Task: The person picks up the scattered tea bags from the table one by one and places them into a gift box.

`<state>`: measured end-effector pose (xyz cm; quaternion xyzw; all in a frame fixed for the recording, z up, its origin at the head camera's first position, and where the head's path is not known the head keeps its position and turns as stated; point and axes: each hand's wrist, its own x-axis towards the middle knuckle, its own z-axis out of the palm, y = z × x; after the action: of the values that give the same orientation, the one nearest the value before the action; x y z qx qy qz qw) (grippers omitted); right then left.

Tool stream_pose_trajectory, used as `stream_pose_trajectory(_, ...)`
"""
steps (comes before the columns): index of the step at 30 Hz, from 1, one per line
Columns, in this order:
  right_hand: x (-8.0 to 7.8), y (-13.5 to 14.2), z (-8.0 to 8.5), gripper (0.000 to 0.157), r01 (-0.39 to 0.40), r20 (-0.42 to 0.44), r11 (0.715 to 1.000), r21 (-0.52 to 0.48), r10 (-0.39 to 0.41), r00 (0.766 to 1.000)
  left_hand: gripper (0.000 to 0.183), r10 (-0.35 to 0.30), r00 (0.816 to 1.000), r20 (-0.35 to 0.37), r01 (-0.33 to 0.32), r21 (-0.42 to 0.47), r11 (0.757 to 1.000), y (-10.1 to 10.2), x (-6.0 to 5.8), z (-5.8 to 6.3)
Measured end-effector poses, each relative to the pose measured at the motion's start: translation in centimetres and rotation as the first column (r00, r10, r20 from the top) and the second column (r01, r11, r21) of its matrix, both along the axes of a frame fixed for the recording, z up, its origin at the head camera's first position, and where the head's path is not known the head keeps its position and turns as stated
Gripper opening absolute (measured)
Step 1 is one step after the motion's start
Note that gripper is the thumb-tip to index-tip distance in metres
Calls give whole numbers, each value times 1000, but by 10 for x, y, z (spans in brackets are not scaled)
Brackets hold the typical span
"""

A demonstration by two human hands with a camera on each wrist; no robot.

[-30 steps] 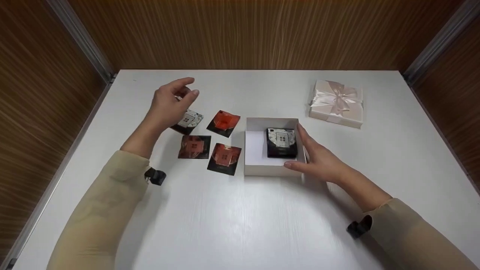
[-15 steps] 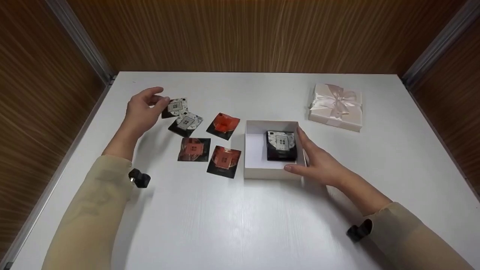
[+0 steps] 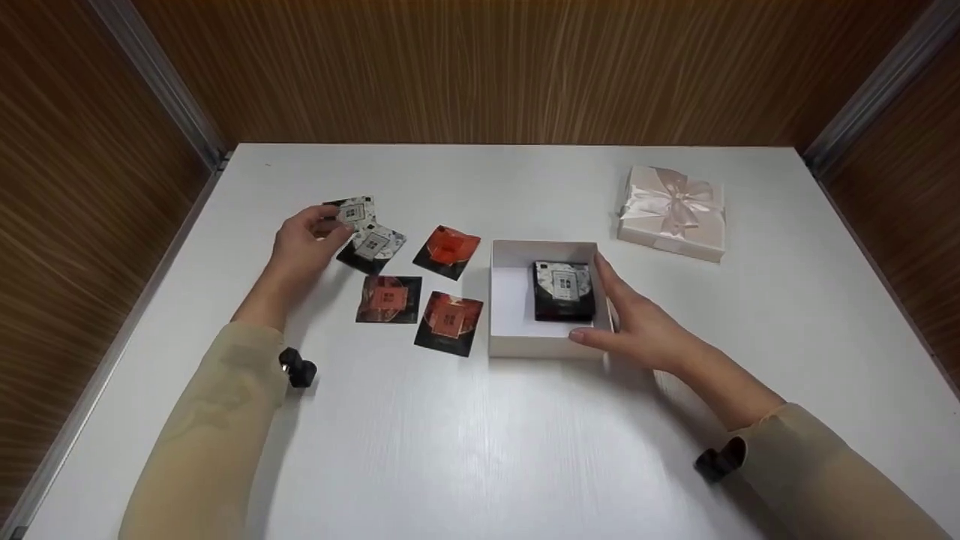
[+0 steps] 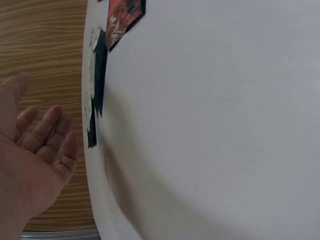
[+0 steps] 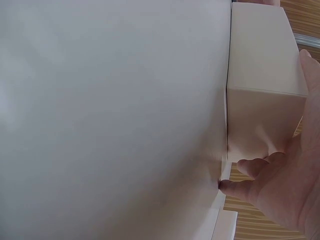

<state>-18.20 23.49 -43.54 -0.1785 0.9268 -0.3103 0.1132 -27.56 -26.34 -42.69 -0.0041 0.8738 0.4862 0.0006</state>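
Note:
My left hand (image 3: 304, 244), its fingers loosely bent, hovers at two overlapping black-and-white sachets (image 3: 373, 247) on the left. In the left wrist view that hand (image 4: 37, 145) holds nothing, and the sachets (image 4: 98, 75) lie beyond its fingertips. Three red-and-black sachets lie nearby: one (image 3: 448, 251) towards the back, one (image 3: 388, 298) at the left, one (image 3: 448, 322) in front. A lidless white box (image 3: 510, 346) holds a black-and-white sachet (image 3: 564, 291) in its right part. My right hand (image 3: 637, 322) grips the box's right side, thumb at the front, fingers along the right wall.
A pale pink gift lid (image 3: 671, 214) with a satin bow lies at the back right of the white table (image 3: 450, 435). Wood-grain panels (image 3: 480, 75) enclose the table at the back and both sides.
My left hand first moved left, uncovering the two black-and-white sachets, then came slightly right and nearer, over their edge. The right hand keeps its place on the box.

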Motion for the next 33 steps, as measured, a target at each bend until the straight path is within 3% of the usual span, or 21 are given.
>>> stream_pose_trajectory(11, 1, 1, -2, 122, 3, -9, 1000, 1, -3, 1000, 60, -3, 997, 79, -1, 50, 999, 6, -2, -25)
stream_pose_trajectory(25, 1, 2, 0, 120, -9, 1, 1000, -17, 9, 1000, 64, 5, 993, 116, 0, -35, 999, 9, -6, -27)
stream_pose_trajectory(33, 0, 2, -1, 121, -5, 2, 1000, -14, 5, 1000, 66, -5, 996, 89, 13, -94, 995, 9, -8, -32)
